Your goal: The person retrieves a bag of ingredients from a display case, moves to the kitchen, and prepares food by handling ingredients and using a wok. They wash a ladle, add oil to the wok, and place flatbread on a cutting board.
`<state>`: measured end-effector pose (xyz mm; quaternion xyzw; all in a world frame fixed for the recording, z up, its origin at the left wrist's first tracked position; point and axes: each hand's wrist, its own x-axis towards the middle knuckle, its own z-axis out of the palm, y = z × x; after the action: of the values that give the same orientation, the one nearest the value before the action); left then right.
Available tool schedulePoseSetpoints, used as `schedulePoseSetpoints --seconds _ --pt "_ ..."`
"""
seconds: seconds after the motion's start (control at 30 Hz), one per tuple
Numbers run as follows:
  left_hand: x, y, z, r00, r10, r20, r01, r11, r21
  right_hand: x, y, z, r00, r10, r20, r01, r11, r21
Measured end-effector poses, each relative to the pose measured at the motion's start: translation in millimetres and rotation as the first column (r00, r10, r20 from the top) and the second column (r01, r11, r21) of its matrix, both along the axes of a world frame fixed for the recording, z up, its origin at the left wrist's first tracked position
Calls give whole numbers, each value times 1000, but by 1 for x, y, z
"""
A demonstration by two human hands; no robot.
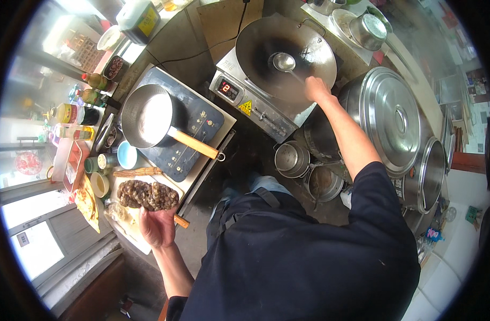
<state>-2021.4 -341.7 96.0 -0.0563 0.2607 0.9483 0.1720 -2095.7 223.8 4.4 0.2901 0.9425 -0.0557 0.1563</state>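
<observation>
My left hand [158, 228] is raised at the left, holding a dark brown, lumpy mass [148, 195] that looks like food. Its exact kind cannot be told. At the far side, my right hand [319, 90] grips the handle of a metal ladle [284, 62]. The ladle's bowl is inside a large wok [255, 52], over its darkened bottom. Beneath the wok is a steel induction cooker [253, 103] with a lit red display. Below the left hand lies a cutting board [129, 230], and a wooden handle [182, 221] sticks out past the hand.
A saucepan [170, 108] sits on a flat induction hob [188, 148], its wooden handle jutting toward me. Bottles [70, 113], a blue bowl [127, 155] and a bamboo brush [136, 172] crowd the left counter. Lidded steel pots [393, 120] stand right; smaller pots [291, 159] sit low ahead.
</observation>
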Motion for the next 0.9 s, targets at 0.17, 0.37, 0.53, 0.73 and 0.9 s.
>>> schedulePoseSetpoints --seconds 0.17,0.37,0.53,0.73,0.9 --pt "14 -5 7 999 35 -17 -34 999 38 -2 9 32 995 88 -54 -84 993 77" --pt "22 -7 8 990 141 7 -140 988 -60 0 -17 63 959 282 36 -284 955 79" --pt "22 -3 13 990 132 -38 -134 990 -35 -32 2 42 968 244 -61 -242 970 34" --pt "19 3 13 990 139 -5 -139 990 -37 -31 -9 51 959 281 -38 -282 959 -21" --pt "17 5 17 994 90 -68 -92 995 -34 -30 6 45 967 252 -17 -253 967 -11"
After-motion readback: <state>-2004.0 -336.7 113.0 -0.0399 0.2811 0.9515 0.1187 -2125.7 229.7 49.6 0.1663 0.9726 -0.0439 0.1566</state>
